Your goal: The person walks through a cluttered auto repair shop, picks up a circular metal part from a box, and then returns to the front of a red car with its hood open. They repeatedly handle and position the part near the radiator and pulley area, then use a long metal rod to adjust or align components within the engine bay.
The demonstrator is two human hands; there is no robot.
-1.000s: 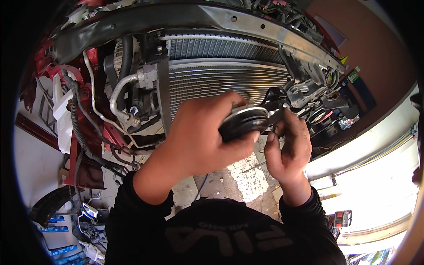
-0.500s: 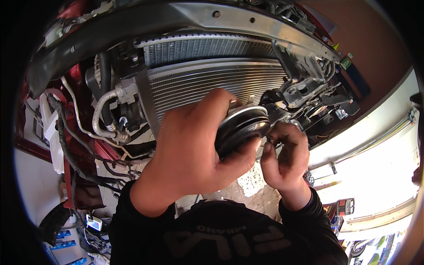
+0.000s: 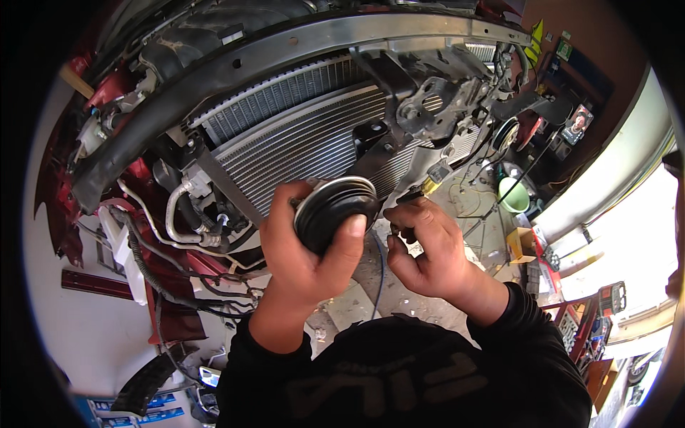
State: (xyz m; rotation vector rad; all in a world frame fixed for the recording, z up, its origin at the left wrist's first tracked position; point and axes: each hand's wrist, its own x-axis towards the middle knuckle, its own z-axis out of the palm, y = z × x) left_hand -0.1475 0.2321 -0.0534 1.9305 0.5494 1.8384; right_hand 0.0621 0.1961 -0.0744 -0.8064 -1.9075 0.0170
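Observation:
A round black car horn (image 3: 332, 214) with a bright metal rim sits in my left hand (image 3: 303, 246). My thumb presses on its dark face, and the fingers wrap behind the rim, partly hidden. Just right of the horn, my right hand (image 3: 432, 250) is curled with thumb and forefinger close together. A small dark thing shows between those fingers, too unclear to name. Behind both hands stands the ribbed radiator (image 3: 296, 146) of a red car with its front taken off. A bracket (image 3: 371, 135) runs down in front of the radiator toward the horn.
A metal crossbeam (image 3: 314, 36) spans above the radiator. Loose wiring (image 3: 139, 250) and a bent pipe (image 3: 171, 214) hang at the left. A yellow connector (image 3: 432, 184) is just beyond my right hand. A green basin (image 3: 514, 194) and a cardboard box (image 3: 522, 245) stand at the right.
The view has swung right and shows more of the car's front. The horn now appears lower and further left, its black face turned more toward me. Both hands keep their grips.

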